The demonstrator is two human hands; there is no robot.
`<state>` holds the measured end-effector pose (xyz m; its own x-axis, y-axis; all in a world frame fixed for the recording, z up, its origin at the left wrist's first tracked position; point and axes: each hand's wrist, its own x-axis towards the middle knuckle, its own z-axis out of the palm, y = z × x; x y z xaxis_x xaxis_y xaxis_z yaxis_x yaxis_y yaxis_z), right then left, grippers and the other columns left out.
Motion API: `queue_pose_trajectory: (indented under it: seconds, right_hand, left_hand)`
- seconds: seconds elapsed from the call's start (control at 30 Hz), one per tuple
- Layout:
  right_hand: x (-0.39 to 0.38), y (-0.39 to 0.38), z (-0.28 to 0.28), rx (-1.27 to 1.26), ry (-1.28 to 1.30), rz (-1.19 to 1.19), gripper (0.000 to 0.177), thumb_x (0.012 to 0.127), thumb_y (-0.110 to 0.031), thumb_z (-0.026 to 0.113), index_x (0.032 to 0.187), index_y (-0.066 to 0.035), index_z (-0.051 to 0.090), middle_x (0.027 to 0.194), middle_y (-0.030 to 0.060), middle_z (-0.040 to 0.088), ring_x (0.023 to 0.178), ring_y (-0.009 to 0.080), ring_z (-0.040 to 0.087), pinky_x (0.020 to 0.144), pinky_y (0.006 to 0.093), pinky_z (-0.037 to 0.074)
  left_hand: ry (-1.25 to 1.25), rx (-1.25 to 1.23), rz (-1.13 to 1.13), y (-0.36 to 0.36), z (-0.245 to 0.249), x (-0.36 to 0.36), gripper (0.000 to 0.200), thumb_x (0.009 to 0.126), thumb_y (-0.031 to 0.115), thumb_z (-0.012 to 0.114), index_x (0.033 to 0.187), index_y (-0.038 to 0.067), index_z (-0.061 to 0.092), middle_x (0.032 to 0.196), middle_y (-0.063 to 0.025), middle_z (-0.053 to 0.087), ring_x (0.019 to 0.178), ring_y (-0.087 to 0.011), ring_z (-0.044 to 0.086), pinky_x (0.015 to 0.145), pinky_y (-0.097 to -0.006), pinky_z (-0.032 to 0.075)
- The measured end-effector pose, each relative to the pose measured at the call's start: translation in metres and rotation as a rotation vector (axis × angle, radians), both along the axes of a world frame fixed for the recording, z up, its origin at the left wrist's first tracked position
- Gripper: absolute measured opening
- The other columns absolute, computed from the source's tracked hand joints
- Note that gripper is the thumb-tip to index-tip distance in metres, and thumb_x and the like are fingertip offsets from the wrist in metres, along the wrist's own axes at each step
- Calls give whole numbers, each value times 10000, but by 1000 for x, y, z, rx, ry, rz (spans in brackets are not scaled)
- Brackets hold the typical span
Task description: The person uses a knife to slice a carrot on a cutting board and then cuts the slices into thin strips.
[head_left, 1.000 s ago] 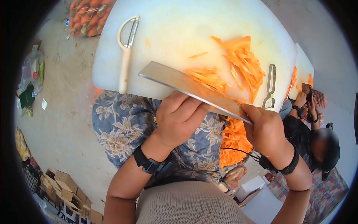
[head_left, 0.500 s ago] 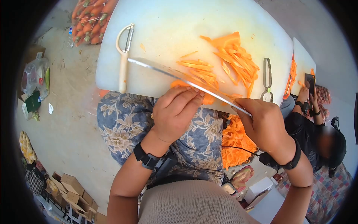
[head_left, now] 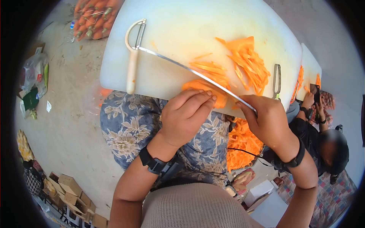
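Note:
My left hand (head_left: 187, 117) is closed, its bent fingertips pressing on a stack of carrot slices (head_left: 221, 99) at the near edge of the white cutting board (head_left: 171, 26). Gripped in my right hand (head_left: 268, 123) is a knife (head_left: 194, 71), its long thin blade slanting to the upper left over the slices, just past my left fingertips. Its handle is mostly hidden in my fist. Beyond the blade lie cut carrot strips (head_left: 213, 69), and a larger pile of strips (head_left: 253, 66) sits farther right.
A white-handled peeler (head_left: 131, 72) lies at the board's left, a metal peeler (head_left: 277, 78) at its right. Carrot shreds (head_left: 243, 146) fill a container below. A bag of carrots (head_left: 95, 19) stands at upper left. A co-worker (head_left: 304, 133) cuts at another board (head_left: 311, 59) on the right.
The view has shifted slightly. The knife blade has moved a little away from me, and more of the carrot slices shows by my left fingertips. Both hands keep their grips.

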<state>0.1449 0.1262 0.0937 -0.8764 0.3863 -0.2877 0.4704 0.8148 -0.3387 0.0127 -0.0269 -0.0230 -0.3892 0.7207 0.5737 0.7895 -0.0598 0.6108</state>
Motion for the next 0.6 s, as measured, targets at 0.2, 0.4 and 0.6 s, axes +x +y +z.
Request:
queue_pose_trajectory:
  seconds: [0.2, 0.4, 0.6]
  right_hand:
    - [11, -13, 30, 81, -47, 68, 204, 768, -77, 688, 954, -34, 615, 663, 131, 607, 609, 328, 635, 550, 422, 503]
    - [6, -5, 15, 52, -144, 68, 150, 763, -74, 689, 889, -56, 610, 673, 136, 620, 624, 338, 640, 560, 429, 510]
    - [-9, -4, -5, -40, 9, -21, 130, 843, -75, 695, 960, -20, 702, 713, 183, 651, 637, 367, 645, 582, 409, 516]
  left_hand:
    - [-2, -32, 3, -4, 7, -3, 180, 713, 89, 713, 889, 54, 733, 950, -44, 689, 899, -216, 647, 755, -301, 556]
    - [-7, -9, -1, -2, 8, -4, 161, 717, 89, 712, 873, 54, 731, 952, -41, 692, 906, -211, 648, 759, -297, 557]
    - [-17, -10, -1, -2, 4, -2, 150, 733, 64, 709, 880, 49, 733, 946, -41, 695, 903, -210, 652, 756, -296, 561]
